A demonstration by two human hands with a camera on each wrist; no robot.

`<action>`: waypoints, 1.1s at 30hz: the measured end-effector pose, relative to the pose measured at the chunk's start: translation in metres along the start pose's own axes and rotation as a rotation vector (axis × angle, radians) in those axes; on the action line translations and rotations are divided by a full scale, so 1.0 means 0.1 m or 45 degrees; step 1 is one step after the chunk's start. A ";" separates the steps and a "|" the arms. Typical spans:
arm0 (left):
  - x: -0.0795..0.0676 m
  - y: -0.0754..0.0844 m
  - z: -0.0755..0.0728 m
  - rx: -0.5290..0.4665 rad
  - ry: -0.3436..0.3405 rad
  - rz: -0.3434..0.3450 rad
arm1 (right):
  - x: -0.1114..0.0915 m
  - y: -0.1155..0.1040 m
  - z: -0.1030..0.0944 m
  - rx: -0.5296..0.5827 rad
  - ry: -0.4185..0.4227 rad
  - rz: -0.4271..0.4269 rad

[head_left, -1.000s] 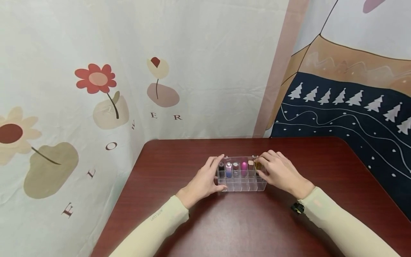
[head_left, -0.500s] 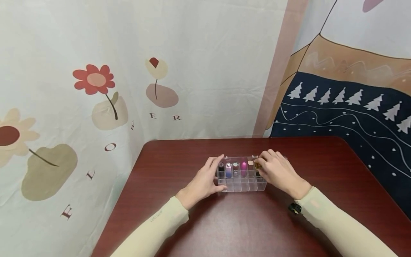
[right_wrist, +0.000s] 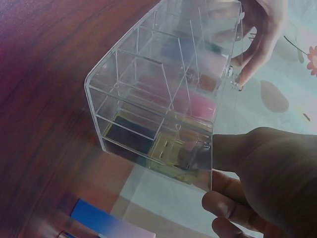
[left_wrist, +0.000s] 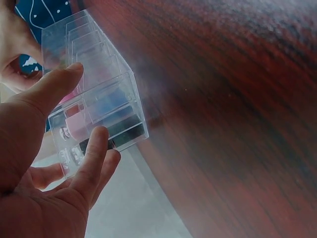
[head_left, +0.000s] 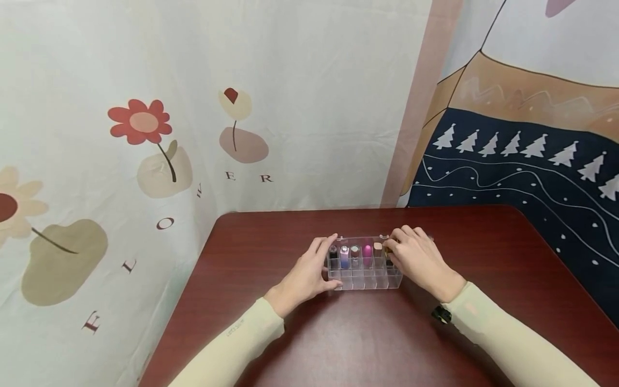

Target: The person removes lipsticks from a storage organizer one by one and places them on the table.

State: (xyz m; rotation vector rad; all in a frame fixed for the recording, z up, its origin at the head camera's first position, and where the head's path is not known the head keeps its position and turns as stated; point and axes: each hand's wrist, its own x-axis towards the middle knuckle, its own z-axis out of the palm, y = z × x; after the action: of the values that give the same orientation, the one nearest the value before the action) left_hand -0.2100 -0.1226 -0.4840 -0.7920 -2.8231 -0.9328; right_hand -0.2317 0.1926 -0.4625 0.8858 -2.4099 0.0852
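A clear plastic lipstick organizer (head_left: 364, 279) stands on the table, with several lipsticks upright in its back row. My left hand (head_left: 302, 274) grips its left end, the thumb at the front and the fingers along the side and back. At the right end, my right hand (head_left: 420, 263) pinches the top of a gold-and-black lipstick (right_wrist: 171, 151), which sits in the last back compartment. Beside that tube are a beige-capped lipstick (head_left: 378, 248) and a bright pink lipstick (head_left: 367, 253). Further left stand a pink-and-blue lipstick (head_left: 344, 257) and a black one (head_left: 333, 252).
The organizer's lower front compartments look bare. In the right wrist view, a blue-to-pink tube (right_wrist: 109, 220) lies on the table beyond the organizer, with part of another item at the frame edge. The dark red table (head_left: 348, 344) meets printed curtains (head_left: 314, 107) behind.
My right hand has shifted slightly left over the end compartment, and its fingers now hide more of the gold lipstick. The left hand and organizer have hardly moved.
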 end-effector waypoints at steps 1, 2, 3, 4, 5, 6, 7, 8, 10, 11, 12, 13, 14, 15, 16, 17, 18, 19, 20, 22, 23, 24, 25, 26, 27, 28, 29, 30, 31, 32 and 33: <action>0.00 0.00 0.00 0.001 0.000 0.000 | 0.00 0.00 -0.01 -0.001 0.000 0.000; -0.01 -0.01 0.01 0.004 0.002 0.002 | 0.00 -0.01 -0.01 -0.003 0.000 0.001; -0.01 -0.01 0.01 0.007 0.004 0.002 | 0.00 -0.01 -0.01 -0.002 -0.001 0.000; -0.01 0.00 0.01 0.011 0.009 0.005 | 0.01 -0.01 -0.02 0.000 -0.001 0.001; -0.01 0.00 0.01 0.011 0.011 0.005 | 0.01 -0.01 -0.02 0.000 -0.003 0.001; 0.00 0.00 0.01 0.010 0.012 0.006 | 0.01 -0.01 -0.03 0.002 -0.005 0.001; 0.00 0.00 0.00 0.008 0.013 0.006 | 0.02 -0.01 -0.03 0.008 -0.010 0.003; 0.00 0.01 0.00 0.004 0.014 0.007 | 0.02 -0.01 -0.03 0.015 -0.017 0.004; 0.00 0.01 0.00 -0.001 0.016 0.010 | 0.03 -0.01 -0.04 0.032 -0.033 0.007; 0.00 0.01 0.01 -0.002 0.016 0.011 | 0.03 -0.01 -0.04 0.041 -0.039 0.007; 0.00 0.01 0.01 -0.003 0.018 0.013 | 0.04 -0.01 -0.05 0.050 -0.046 0.008; 0.00 0.01 0.01 -0.003 0.019 0.013 | 0.04 -0.01 -0.05 0.058 -0.051 0.009; 0.00 0.02 0.01 -0.004 0.019 0.013 | 0.04 0.00 -0.06 0.063 -0.054 0.009; -0.01 0.02 0.01 -0.005 0.019 0.012 | 0.04 0.00 -0.06 0.070 -0.056 0.006; -0.01 0.02 0.01 -0.007 0.018 0.010 | 0.05 0.00 -0.07 0.075 -0.053 0.002; -0.01 0.02 0.00 -0.011 0.017 0.008 | 0.05 0.00 -0.07 0.079 -0.049 -0.001; -0.01 0.02 0.00 -0.015 0.016 0.005 | 0.06 0.01 -0.08 0.083 -0.043 -0.002; -0.01 0.03 0.00 -0.017 0.014 0.004 | 0.06 0.01 -0.09 0.085 -0.036 -0.003; -0.01 0.03 0.00 -0.019 0.013 0.004 | 0.06 0.02 -0.10 0.091 -0.029 -0.003; -0.01 0.03 0.00 -0.020 0.013 0.005 | 0.07 0.03 -0.12 0.106 -0.024 0.003; -0.01 0.03 0.00 -0.020 0.014 0.005 | 0.08 0.03 -0.13 0.119 -0.030 0.010; -0.02 0.03 0.00 -0.021 0.015 0.005 | 0.08 0.04 -0.14 0.139 -0.041 0.021; -0.02 0.03 0.00 -0.021 0.015 0.005 | 0.08 0.05 -0.14 0.160 -0.058 0.033; -0.02 0.03 0.00 -0.023 0.016 0.005 | 0.08 0.05 -0.15 0.181 -0.075 0.045; -0.02 0.03 0.00 -0.025 0.018 0.005 | 0.07 0.05 -0.15 0.204 -0.093 0.057; -0.02 0.03 0.00 -0.028 0.019 0.005 | 0.07 0.06 -0.16 0.227 -0.107 0.067; -0.02 0.03 0.00 -0.029 0.019 0.005 | 0.06 0.06 -0.16 0.249 -0.120 0.077; -0.02 0.03 0.00 -0.028 0.020 0.005 | 0.06 0.06 -0.16 0.266 -0.126 0.085; -0.02 0.03 0.00 -0.027 0.021 0.005 | 0.05 0.06 -0.16 0.278 -0.124 0.086; -0.02 0.03 0.00 -0.026 0.023 0.006 | 0.05 0.07 -0.16 0.285 -0.117 0.082; -0.02 0.03 0.00 -0.025 0.024 0.006 | 0.05 0.07 -0.16 0.296 -0.105 0.077</action>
State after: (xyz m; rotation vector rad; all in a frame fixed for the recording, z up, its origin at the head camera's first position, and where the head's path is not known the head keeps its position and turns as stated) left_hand -0.2071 -0.1217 -0.4826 -0.7877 -2.7992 -0.9639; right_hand -0.2312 0.1989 -0.4450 0.9350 -2.5400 0.3650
